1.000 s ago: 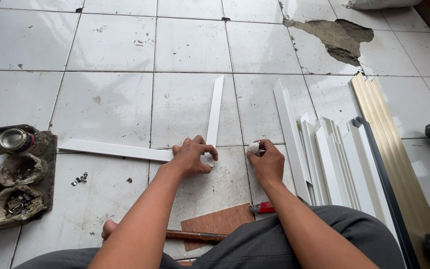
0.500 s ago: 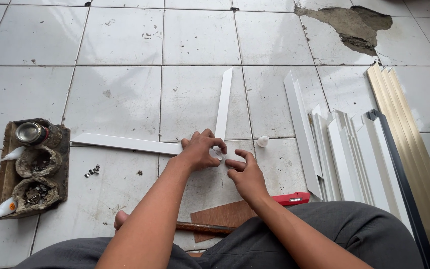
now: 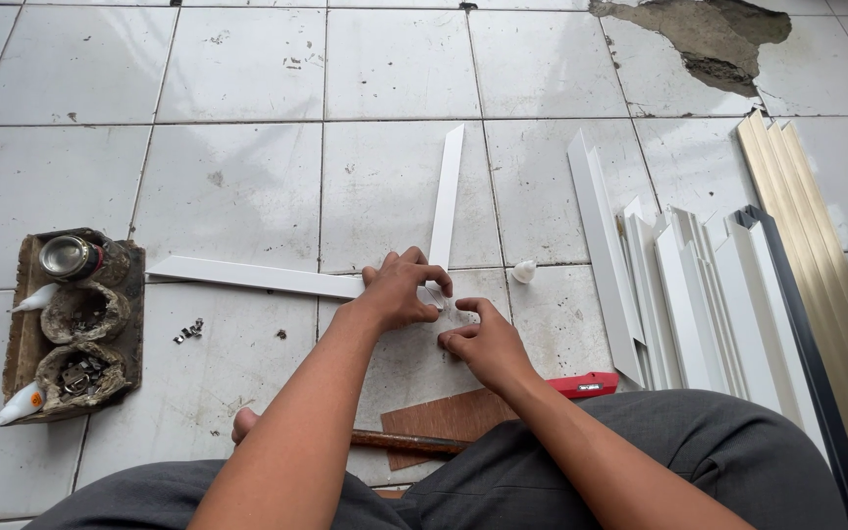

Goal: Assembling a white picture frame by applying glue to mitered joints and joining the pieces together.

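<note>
Pressing down at the corner joint, the left hand (image 3: 399, 290) lies with fingers curled and flat over the spot where two white trim strips meet on the tiled floor (image 3: 238, 186). Horizontal strip (image 3: 252, 277) runs leftward from under that hand; upright strip (image 3: 446, 196) runs away from the joint toward the top of the view. Together they form an L-shaped corner. Right hand (image 3: 483, 344) sits just beside the left, touching the same joint from below, thumb and forefinger drawn together at the corner; whether they pinch something small cannot be told.

Nearby items:
- small white nozzle cap (image 3: 523, 271), on the tile just right of the upright strip, apart from both hands.
- stack of white trim profiles (image 3: 684, 294) further right, with gold-coloured profiles (image 3: 817, 226) beyond them.
- red utility knife (image 3: 586, 385) and a brown board piece (image 3: 449, 417) by the person's knee.
- wooden tray (image 3: 22, 334) at far left, holding a metal can (image 3: 66, 257) and two crusted bowls.
- small metal clips (image 3: 188, 332) loose on the tile beside the tray.
- broken patch of tile (image 3: 709, 39) at top right.
</note>
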